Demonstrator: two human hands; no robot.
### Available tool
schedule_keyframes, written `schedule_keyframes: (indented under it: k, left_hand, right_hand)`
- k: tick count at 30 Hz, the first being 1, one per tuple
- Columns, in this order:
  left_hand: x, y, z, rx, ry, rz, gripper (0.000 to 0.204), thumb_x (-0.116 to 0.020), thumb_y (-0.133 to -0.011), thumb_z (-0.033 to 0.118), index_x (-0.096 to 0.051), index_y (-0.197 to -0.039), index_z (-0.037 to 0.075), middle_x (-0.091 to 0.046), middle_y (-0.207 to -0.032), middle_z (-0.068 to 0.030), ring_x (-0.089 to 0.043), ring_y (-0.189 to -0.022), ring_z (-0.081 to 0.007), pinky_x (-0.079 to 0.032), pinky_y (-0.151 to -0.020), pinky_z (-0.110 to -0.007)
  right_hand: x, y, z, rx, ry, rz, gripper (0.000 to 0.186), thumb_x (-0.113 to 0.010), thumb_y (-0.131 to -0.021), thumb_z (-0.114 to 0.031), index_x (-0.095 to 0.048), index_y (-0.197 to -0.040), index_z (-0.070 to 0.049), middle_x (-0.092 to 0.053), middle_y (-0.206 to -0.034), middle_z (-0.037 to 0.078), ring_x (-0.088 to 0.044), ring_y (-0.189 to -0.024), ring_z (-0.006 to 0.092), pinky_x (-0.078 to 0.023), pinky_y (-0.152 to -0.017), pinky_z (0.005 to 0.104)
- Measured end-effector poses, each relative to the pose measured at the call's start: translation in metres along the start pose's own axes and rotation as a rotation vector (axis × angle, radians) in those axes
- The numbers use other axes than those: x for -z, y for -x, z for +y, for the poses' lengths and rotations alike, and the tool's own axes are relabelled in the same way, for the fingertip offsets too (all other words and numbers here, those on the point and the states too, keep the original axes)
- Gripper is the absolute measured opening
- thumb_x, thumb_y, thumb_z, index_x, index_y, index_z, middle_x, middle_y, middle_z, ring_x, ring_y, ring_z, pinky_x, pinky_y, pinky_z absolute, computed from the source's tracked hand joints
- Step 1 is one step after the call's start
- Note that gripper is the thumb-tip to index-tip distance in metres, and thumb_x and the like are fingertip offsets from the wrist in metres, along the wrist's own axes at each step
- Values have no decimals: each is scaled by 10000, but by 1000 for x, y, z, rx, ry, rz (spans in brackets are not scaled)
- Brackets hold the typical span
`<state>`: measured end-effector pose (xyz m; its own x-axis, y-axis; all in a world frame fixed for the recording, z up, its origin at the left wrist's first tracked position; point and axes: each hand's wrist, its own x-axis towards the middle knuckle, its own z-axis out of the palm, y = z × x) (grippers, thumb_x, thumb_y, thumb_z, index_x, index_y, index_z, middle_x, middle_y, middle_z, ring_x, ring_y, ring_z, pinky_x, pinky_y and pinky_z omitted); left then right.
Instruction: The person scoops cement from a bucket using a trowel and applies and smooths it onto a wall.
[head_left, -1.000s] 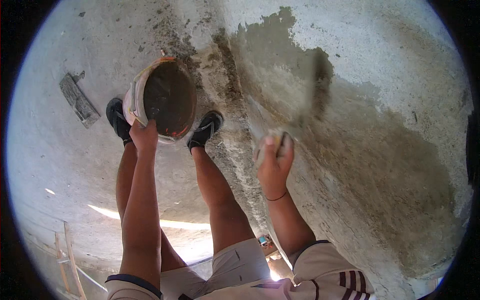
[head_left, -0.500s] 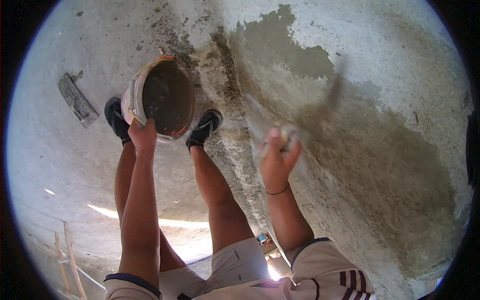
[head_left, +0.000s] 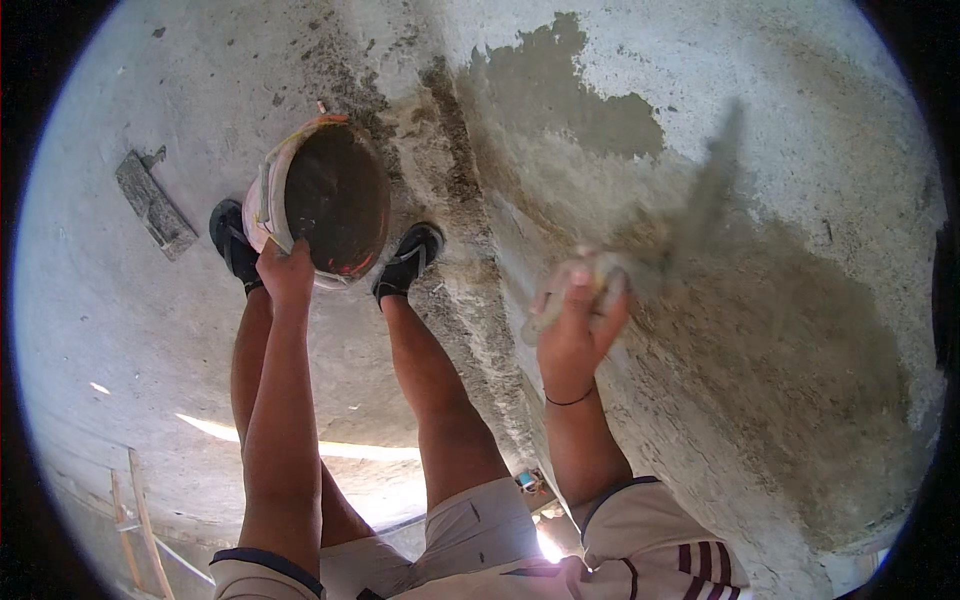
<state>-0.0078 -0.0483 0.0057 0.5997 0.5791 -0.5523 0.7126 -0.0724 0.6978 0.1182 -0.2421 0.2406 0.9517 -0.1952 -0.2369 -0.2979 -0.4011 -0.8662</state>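
Observation:
My right hand (head_left: pixel 580 328) is closed round the pale handle of a trowel. The blade of this trowel (head_left: pixel 712 185), smeared by motion, points up and away in front of the wall (head_left: pixel 650 400); whether it touches the surface I cannot tell. My left hand (head_left: pixel 287 268) grips the near rim or handle of a tilted, pale pinkish bucket (head_left: pixel 279 190). Dark grey wet mortar (head_left: pixel 335 190) fills the bucket's inside. It stands on the floor between my feet. Darker, damp-looking patches of mortar (head_left: pixel 620 122) cover parts of the wall.
On the floor left of my foot lies a flat, mortar-crusted float (head_left: pixel 155 205). Crumbled mortar (head_left: pixel 450 130) runs along the joint between floor and wall. A wooden frame (head_left: pixel 145 510) stands at the lower left. Small coloured items (head_left: pixel 528 482) lie beside my shorts.
My right hand has moved a little to the right with the trowel, whose blade has swung rightward along the wall. My left hand and the bucket have stayed put.

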Motion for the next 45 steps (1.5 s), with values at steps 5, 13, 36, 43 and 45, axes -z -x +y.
schedule_keyframes:
  k: [5, 13, 36, 43, 45]
  left_hand:
    - [1, 1, 1, 51, -3, 30, 207, -587, -703, 70, -621, -869, -50, -670, -786, -171, -659, -737, -254, -496, -684, -343]
    - [0, 1, -4, 61, 56, 4, 219, -579, -709, 67, -622, -895, -41, -677, -796, -153, -660, -744, -256, -496, -692, -337]
    - [1, -2, -2, 92, -41, -14, 280, -585, -719, 77, -627, -969, -43, -679, -855, -164, -665, -815, -248, -500, -724, -330]
    - [-1, -1, -4, 46, -30, 21, 301, -587, -701, 80, -629, -973, -41, -681, -862, -172, -666, -825, -257, -502, -732, -335]
    - [-1, -1, -4, 42, 45, 34, 292, -584, -696, 87, -634, -955, -39, -677, -848, -184, -668, -826, -274, -502, -728, -340]
  right_hand:
    - [-8, -8, 12, -353, 56, -200, 232, -485, -939, -202, -477, -1035, 9, -497, -724, 51, -458, -567, 98, -417, -479, 248]
    - [1, -20, -10, 261, 30, 83, 235, -483, -940, -203, -468, -1051, 5, -500, -713, 17, -439, -527, 74, -406, -493, 233]
    - [27, 34, 12, -78, -76, 20, 283, -469, -944, -278, -486, -1000, -1, -491, -684, 90, -455, -483, 144, -402, -448, 277]
    - [-1, 2, 3, -206, 102, -175, 284, -478, -945, -258, -498, -1000, 20, -502, -686, 68, -455, -503, 121, -391, -429, 262]
    - [-1, -5, 3, -269, 94, -104, 272, -470, -949, -247, -498, -998, 18, -499, -685, 67, -460, -519, 116, -389, -425, 260]
